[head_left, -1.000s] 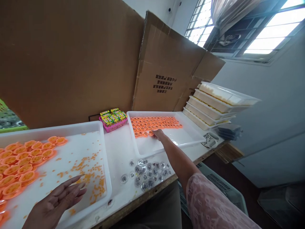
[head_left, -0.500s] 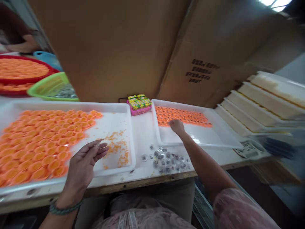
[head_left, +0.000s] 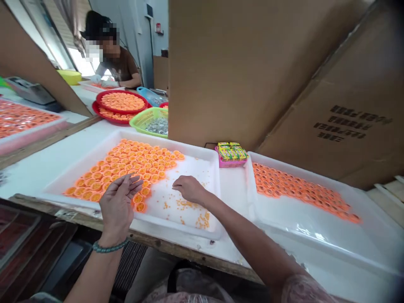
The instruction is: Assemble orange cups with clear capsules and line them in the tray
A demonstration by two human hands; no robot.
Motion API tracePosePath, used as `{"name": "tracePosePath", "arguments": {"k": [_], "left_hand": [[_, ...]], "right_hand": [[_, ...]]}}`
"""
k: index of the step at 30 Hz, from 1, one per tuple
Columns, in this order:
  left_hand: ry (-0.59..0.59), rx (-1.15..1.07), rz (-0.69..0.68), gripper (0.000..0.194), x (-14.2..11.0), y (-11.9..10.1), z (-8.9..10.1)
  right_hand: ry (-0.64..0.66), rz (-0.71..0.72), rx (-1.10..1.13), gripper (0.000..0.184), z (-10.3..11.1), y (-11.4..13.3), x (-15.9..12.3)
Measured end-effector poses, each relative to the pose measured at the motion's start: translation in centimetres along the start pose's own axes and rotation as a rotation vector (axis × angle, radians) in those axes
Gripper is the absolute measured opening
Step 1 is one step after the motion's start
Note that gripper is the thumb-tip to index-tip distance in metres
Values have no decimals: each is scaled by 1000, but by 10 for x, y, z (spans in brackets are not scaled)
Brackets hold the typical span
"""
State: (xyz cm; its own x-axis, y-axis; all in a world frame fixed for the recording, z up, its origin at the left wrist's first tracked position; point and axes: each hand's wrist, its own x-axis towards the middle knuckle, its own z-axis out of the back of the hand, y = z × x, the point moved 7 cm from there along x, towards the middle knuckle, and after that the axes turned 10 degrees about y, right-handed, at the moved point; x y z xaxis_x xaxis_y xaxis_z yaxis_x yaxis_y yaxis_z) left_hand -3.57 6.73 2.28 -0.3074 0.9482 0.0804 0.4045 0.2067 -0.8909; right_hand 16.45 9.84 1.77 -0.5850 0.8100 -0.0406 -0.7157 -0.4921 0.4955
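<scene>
My left hand (head_left: 117, 204), with a beaded bracelet at the wrist, is over the front of the left white tray (head_left: 202, 152). Its thumb and index finger are pinched together, other fingers loosely curled; I cannot make out what is between them. Small round orange cups (head_left: 139, 153) with yellow-orange centres fill much of that tray behind and beside it. My right hand (head_left: 191, 189) is above the tray's right part, over loose orange bits (head_left: 203, 219). Its fingers are drawn together, and whatever they hold is hidden. The right white tray (head_left: 284, 216) has rows of orange cups (head_left: 299, 189) with dark centres.
A pink basket (head_left: 233, 163) of yellow-green packets stands between the trays. Cardboard (head_left: 217, 75) rises behind. Red bowls (head_left: 121, 103) of orange pieces and a green basket (head_left: 151, 122) of clear pieces sit at back left. A co-worker (head_left: 121, 67) sits beyond them.
My right hand has come left from the right tray to above the left tray. My left hand stays pinched over the left tray. The view has turned left, showing the co-worker.
</scene>
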Motion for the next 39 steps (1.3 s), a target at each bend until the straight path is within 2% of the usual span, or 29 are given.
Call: {"name": "tracePosePath", "arguments": {"k": [4,7,10,13,20,25,29,31,35,39], "left_hand": [[-45,-45,10,14,3,-3,19],[-35,-61,6,14,3,-8,24],[-35,-64,23,15,3,-9,27],[-19,-73,41,16,3,-6,27],[20,-31,99,20,1,0,17],[122,47,242,22,-3,20,-6],[196,81,333,27,-10,38,-25],[218,91,344,27,-14,42,-32],[290,145,422,32,-22,46,-45],[504,138,561,34,-39,53,-71]], "right_hand": [[82,97,-40,11,-23,38,41],[123,214,-114,23,-39,65,57],[167,240,-238,30,-52,74,65],[190,223,-319,26,-58,69,64],[156,145,-334,20,-48,43,37],[169,59,-266,26,-46,23,23],[147,47,-258,26,-40,14,7],[85,37,-226,26,-30,14,-5],[-121,13,-29,42,1,20,-35],[-201,43,84,50,17,26,-60]]}}
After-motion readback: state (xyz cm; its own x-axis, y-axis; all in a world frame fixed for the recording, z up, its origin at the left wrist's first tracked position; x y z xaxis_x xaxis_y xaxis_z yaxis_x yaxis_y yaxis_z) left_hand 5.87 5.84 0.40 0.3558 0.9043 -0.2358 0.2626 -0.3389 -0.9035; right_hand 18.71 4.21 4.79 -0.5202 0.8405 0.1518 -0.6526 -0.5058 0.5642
